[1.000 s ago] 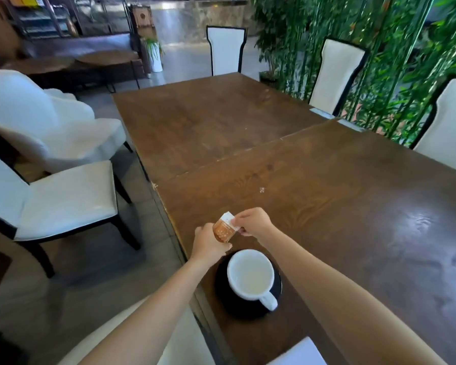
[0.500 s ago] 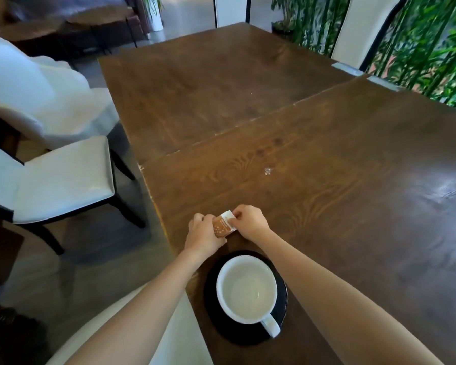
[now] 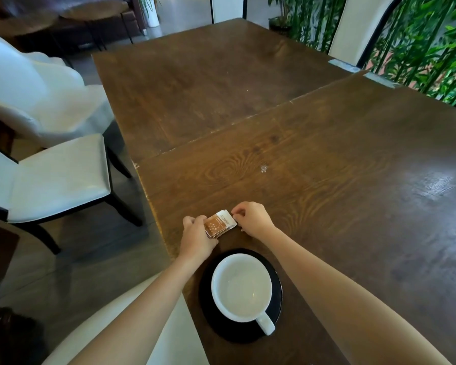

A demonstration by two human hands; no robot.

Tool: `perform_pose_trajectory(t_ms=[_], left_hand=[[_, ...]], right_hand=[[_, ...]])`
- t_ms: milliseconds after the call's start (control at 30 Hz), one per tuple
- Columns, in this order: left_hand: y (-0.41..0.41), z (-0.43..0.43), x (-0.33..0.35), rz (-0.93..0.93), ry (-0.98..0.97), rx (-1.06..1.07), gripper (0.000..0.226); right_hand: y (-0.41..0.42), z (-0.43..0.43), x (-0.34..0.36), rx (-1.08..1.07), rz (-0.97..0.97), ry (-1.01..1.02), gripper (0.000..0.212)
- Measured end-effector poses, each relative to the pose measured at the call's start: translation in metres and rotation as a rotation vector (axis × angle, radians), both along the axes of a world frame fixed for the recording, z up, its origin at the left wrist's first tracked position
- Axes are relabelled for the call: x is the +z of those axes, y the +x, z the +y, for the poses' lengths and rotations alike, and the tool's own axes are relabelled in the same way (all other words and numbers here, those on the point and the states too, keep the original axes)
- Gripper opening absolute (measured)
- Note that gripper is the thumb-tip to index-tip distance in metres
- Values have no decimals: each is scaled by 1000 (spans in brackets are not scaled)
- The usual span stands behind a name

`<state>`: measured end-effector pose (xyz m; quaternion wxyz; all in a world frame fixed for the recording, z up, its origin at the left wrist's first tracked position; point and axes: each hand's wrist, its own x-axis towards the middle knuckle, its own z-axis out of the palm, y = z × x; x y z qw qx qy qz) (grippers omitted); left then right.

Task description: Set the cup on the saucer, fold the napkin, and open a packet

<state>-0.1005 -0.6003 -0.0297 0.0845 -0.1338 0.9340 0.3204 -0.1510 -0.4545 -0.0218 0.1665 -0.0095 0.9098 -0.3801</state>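
A white cup (image 3: 241, 287) stands on a black saucer (image 3: 208, 306) near the table's front edge, handle toward me. Just beyond it, a small brown and white packet (image 3: 219, 223) lies low over the wooden table (image 3: 327, 193). My left hand (image 3: 196, 238) grips the packet's brown end with curled fingers. My right hand (image 3: 252, 218) pinches its white end between thumb and fingertips. The packet looks like a small stack with several edges showing. No napkin is in view.
White upholstered chairs (image 3: 55, 175) stand to the left of the table, and another chair's seat (image 3: 132, 333) is under my arms. A small bright speck (image 3: 263, 168) lies mid-table. Green plants (image 3: 419, 43) and chair backs line the far right side.
Both hands have come down with the packet from above the cup to just over the table surface. The view has tilted downward, so the cup sits lower and nearer.
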Motion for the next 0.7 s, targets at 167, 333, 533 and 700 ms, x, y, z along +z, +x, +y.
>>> perform_pose_trajectory(t_ms=[167,333,533,700], left_hand=[[0,3,-2,50,12,4,50],[-3,5,-4,47,18,16,50],[-2,1,-3,-17,27,-1,75],[1,-9,13,-84,-28,-52,79]], right_hand=[[1,-4,-2,25,-1,3,26],[-1,-4,-3,31,23,29,26],[2,-2,-1,29,24,35,28],[14,11,16,26,-32,95,30]])
